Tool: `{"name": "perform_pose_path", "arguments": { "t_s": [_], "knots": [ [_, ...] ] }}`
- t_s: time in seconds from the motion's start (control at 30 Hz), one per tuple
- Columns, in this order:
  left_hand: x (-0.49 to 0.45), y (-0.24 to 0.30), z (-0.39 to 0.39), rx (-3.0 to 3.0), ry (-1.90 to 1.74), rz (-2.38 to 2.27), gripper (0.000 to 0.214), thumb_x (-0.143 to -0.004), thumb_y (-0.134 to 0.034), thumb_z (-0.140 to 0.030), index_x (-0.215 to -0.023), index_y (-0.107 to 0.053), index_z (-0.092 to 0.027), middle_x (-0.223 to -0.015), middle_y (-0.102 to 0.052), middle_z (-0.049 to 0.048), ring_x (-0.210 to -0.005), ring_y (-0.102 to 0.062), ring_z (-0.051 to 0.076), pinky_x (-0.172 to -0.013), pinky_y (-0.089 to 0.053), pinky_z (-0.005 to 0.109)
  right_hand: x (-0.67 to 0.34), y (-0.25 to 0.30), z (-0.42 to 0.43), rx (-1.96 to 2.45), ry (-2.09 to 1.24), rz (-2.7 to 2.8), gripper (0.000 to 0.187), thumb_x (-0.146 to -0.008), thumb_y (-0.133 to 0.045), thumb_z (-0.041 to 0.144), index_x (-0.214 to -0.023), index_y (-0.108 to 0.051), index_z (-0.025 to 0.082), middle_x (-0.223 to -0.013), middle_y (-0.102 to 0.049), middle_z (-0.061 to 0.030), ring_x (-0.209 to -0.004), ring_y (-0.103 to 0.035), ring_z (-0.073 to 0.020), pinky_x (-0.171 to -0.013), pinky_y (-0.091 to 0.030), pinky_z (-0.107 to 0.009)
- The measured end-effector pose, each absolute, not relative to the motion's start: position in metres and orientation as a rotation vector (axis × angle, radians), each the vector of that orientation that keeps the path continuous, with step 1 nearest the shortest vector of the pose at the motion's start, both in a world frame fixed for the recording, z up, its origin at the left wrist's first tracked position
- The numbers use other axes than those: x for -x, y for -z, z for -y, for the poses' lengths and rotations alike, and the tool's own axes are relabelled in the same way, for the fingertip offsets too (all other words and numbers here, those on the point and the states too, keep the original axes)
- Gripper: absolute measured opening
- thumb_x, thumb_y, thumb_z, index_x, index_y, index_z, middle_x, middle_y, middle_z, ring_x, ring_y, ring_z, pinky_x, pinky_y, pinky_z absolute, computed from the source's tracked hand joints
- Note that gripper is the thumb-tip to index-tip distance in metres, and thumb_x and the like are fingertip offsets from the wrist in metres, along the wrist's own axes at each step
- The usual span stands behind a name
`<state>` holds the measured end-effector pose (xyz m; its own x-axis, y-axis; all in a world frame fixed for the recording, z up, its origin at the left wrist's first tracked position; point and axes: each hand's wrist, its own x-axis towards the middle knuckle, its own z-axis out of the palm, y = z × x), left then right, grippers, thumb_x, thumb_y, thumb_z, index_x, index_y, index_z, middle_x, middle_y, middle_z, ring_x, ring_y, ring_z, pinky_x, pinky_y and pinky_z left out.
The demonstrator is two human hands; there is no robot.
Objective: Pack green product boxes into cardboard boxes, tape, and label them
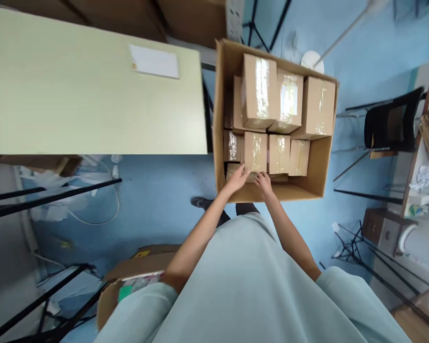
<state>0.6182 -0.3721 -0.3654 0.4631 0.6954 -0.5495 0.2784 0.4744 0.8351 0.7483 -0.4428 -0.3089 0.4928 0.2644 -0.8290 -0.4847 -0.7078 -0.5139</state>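
A large open cardboard carton (320, 157) stands on the blue floor in front of me, packed with several small taped cardboard boxes. Both my hands reach into its near edge. My left hand (238, 178) and my right hand (263, 183) grip the two sides of one small taped box (255, 151) in the front row, fingers curled on it. A flat brown piece lies under my hands at the carton's near wall. Larger taped boxes (259, 90) are stacked in the back row.
A pale green table (75, 95) with a white paper (154, 62) stands at the left. A black chair (391, 126) is at the right, beside a cluttered shelf. Another open box (128, 281) sits by my left leg. Black metal stand legs cross the floor.
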Motion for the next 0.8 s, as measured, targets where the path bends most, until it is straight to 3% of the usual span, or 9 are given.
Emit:
{"name": "perform_pose_path", "arguments": {
  "t_s": [0.13, 0.27, 0.53, 0.8],
  "knots": [
    [-0.508, 0.292, 0.378, -1.015, -0.493, -1.053, 0.07, -0.095, -0.077, -0.072, -0.144, -0.076, -0.022, -0.16, -0.072, 0.0208, -0.151, -0.07, 0.037, -0.131, -0.054, 0.056, -0.711, 0.251, 0.431, 1.985, -1.298, 0.17, 0.062, -0.097, -0.075, 0.051, -0.15, -0.065, 0.02, -0.15, -0.075, -0.0183, -0.143, -0.074, -0.0287, -0.124, -0.06, -0.047],
    [-0.372, 0.24, 0.388, -0.912, -0.856, -1.231, 0.08, -0.088, -0.08, -0.08, -0.142, -0.076, -0.021, -0.157, -0.073, 0.0234, -0.147, -0.073, 0.038, -0.129, -0.055, 0.059, -0.645, 0.211, 0.397, 1.848, -1.319, 0.74, 0.074, -0.089, -0.075, 0.069, -0.144, -0.073, 0.021, -0.159, -0.072, -0.0226, -0.148, -0.072, -0.0356, -0.125, -0.059, -0.055],
    [-0.12, 0.149, 0.496, -0.704, -1.515, -1.596, 0.078, -0.088, -0.08, -0.084, -0.136, -0.078, -0.022, -0.148, -0.079, 0.0216, -0.139, -0.078, 0.036, -0.128, -0.057, 0.059, -0.382, 0.133, 0.339, 1.335, -1.442, 1.475, 0.061, -0.093, -0.077, 0.066, -0.136, -0.08, 0.023, -0.152, -0.078, -0.0199, -0.144, -0.074, -0.0383, -0.123, -0.06, -0.058],
    [0.0, 0.119, 0.662, -0.195, -2.0, -1.895, 0.079, -0.089, -0.079, -0.087, -0.136, -0.078, -0.023, -0.148, -0.079, 0.0208, -0.142, -0.076, 0.038, -0.127, -0.058, 0.059, -0.121, 0.084, 0.404, 0.823, -1.808, 1.993, 0.051, -0.096, -0.078, 0.062, -0.13, -0.082, 0.025, -0.148, -0.081, -0.0155, -0.144, -0.073, -0.0353, -0.127, -0.056, -0.055]
  ]
}}
